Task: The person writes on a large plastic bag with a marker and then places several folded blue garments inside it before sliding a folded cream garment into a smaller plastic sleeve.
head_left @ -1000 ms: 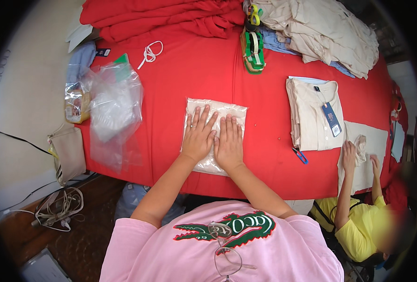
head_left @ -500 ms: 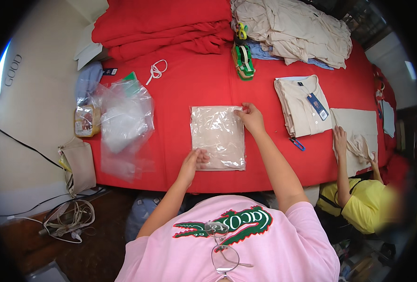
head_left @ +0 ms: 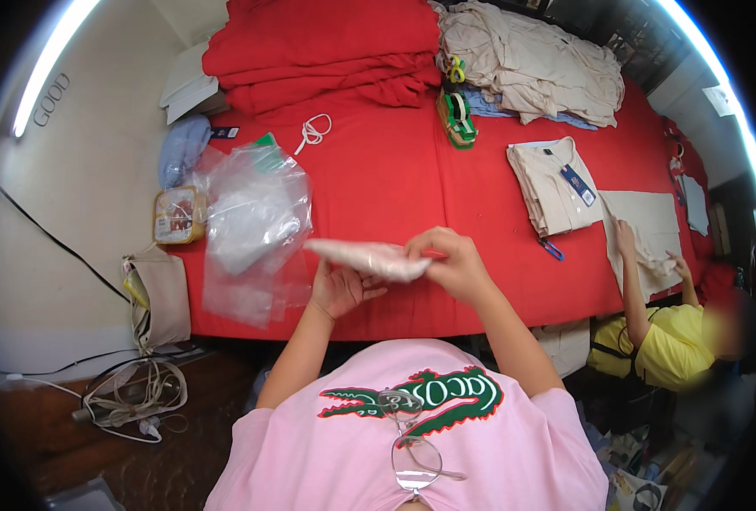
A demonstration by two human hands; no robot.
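A beige folded garment in a clear plastic bag (head_left: 369, 258) is lifted off the red-covered table and seen almost edge-on, blurred by motion. My right hand (head_left: 453, 262) grips its right end, thumb and fingers closed on the bag. Under the left part of the bag is my left hand (head_left: 342, 289), palm turned up and fingers spread; whether it bears any weight cannot be made out. Left of it lies a loose stack of clear plastic bags (head_left: 254, 221). To the right a folded beige shirt (head_left: 552, 192) carries a dark blue tag (head_left: 577, 185).
Red cloth (head_left: 327, 55) and crumpled beige garments (head_left: 531, 60) are heaped at the far side. A green tape dispenser (head_left: 457, 119), a white cord (head_left: 313, 132) and a plastic tub (head_left: 178, 215) stand about. At right, a co-worker in a yellow top (head_left: 676, 345) handles beige fabric (head_left: 650, 230).
The bagged garment has gone from lying flat on the table to being raised and tipped edge-on. My left hand has turned palm up beneath it. The view has shifted slightly.
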